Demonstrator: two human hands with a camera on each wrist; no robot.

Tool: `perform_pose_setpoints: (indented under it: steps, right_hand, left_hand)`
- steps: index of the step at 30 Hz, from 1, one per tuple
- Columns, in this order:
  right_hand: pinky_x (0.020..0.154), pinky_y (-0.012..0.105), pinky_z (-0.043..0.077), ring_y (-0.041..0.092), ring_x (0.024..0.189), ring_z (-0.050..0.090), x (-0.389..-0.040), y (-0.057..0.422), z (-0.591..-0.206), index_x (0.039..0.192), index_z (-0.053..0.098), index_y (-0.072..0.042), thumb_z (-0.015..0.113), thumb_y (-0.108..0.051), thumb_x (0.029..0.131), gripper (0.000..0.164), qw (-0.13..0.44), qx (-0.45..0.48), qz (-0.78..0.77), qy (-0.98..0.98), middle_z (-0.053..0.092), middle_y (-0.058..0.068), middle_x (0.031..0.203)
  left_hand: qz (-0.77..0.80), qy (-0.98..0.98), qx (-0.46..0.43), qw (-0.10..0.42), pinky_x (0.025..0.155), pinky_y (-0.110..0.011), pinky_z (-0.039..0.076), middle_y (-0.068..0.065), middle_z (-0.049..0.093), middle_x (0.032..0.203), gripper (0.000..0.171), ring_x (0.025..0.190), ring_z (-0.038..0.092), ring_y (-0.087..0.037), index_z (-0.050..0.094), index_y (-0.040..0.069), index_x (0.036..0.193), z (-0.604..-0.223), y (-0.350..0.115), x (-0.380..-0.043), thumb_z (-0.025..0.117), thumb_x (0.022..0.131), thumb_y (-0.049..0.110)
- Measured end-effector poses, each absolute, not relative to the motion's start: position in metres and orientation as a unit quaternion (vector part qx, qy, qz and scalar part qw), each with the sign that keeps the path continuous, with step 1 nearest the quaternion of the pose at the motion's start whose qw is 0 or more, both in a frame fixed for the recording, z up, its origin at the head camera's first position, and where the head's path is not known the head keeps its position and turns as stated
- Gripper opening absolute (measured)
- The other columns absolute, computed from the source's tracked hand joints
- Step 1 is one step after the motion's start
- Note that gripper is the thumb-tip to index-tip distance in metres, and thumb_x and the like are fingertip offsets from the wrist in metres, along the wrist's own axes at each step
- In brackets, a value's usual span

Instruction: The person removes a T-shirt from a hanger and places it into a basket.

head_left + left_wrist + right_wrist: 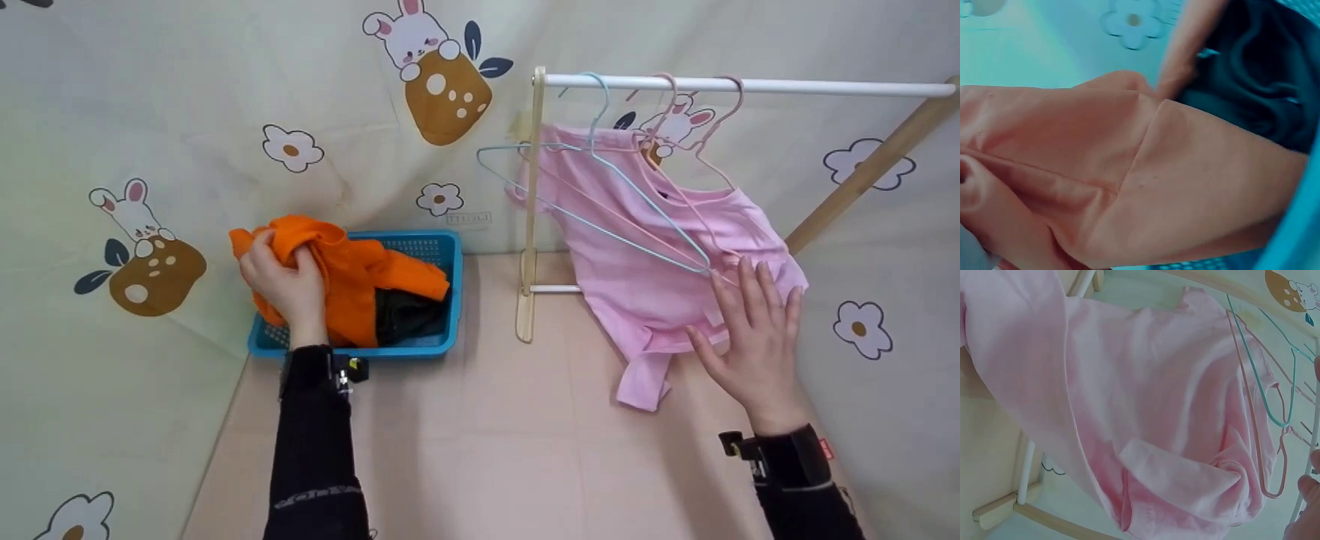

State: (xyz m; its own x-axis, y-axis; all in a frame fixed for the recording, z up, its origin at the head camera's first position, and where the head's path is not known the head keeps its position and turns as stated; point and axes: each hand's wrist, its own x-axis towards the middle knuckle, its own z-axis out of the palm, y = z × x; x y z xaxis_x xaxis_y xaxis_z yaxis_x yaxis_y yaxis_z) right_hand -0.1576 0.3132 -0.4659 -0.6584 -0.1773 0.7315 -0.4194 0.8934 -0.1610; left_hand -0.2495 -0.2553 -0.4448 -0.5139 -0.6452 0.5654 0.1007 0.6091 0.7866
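My left hand (283,281) grips a bunched orange garment (345,289), part of which lies over the blue basket (457,300). In the left wrist view the orange cloth (1202,180) stretches across the frame, with a seam along it. Dark clothing (405,315) lies in the basket beneath it. My right hand (757,337), fingers spread and straight, is at the lower right of a pink long-sleeved shirt (622,240) on a hanger; whether it touches the cloth I cannot tell. In front of the shirt hang a light blue hanger (652,199) and a pink hanger (667,97).
A small clothes rack with a white top bar (750,85) and wooden legs (531,225) stands at the right. Behind everything hangs a cream cloth (225,67) printed with rabbits and flowers. The basket is left of the rack on a beige surface (495,420).
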Motion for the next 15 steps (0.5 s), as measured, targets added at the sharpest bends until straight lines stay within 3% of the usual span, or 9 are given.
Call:
perform_pose_setpoints:
  steps: [4, 9, 11, 15]
  right_hand:
    - [0.113, 0.064, 0.003, 0.033, 0.147, 0.021, -0.158, 0.313, -0.465, 0.151, 0.041, -0.022, 0.045, -0.058, 0.095, 0.067, 0.385, 0.168, 0.16, -0.893, 0.03, 0.01, 0.159]
    - [0.113, 0.064, 0.007, 0.032, 0.145, 0.027, -0.16, 0.314, -0.463, 0.149, 0.046, -0.02, 0.047, -0.056, 0.095, 0.064, 0.41, 0.175, 0.168, -0.879, 0.035, 0.01, 0.157]
    - [0.113, 0.064, 0.009, 0.032, 0.144, 0.029, -0.161, 0.314, -0.461, 0.147, 0.048, -0.019, 0.047, -0.056, 0.096, 0.063, 0.424, 0.177, 0.172, -0.871, 0.038, 0.009, 0.156]
    - [0.113, 0.062, 0.011, 0.032, 0.142, 0.033, -0.163, 0.313, -0.458, 0.143, 0.052, -0.017, 0.049, -0.055, 0.096, 0.06, 0.452, 0.181, 0.187, -0.853, 0.042, 0.009, 0.153]
  left_hand:
    - [-0.387, -0.827, 0.148, 0.379, 0.099, -0.044, 0.034, -0.023, 0.05, 0.119, 0.033, 0.113, 0.043, -0.036, 0.059, -0.001, 0.126, -0.483, -0.254, -0.248, 0.059, 0.096, 0.012]
    - [-0.341, -0.907, 0.1, 0.225, 0.1, -0.054, 0.033, -0.031, 0.048, 0.122, 0.037, 0.116, 0.042, -0.046, 0.057, -0.003, 0.132, -0.521, -0.254, -0.245, 0.056, 0.098, 0.01]
    - [-0.314, -0.934, 0.087, 0.147, 0.104, -0.059, 0.03, -0.034, 0.046, 0.13, 0.043, 0.121, 0.041, -0.049, 0.05, -0.003, 0.14, -0.528, -0.252, -0.244, 0.052, 0.102, 0.018]
    - [-0.261, -0.962, 0.08, 0.004, 0.11, -0.069, 0.011, -0.031, 0.031, 0.15, 0.064, 0.138, 0.026, -0.05, 0.029, 0.002, 0.154, -0.534, -0.247, -0.241, 0.034, 0.107, 0.044]
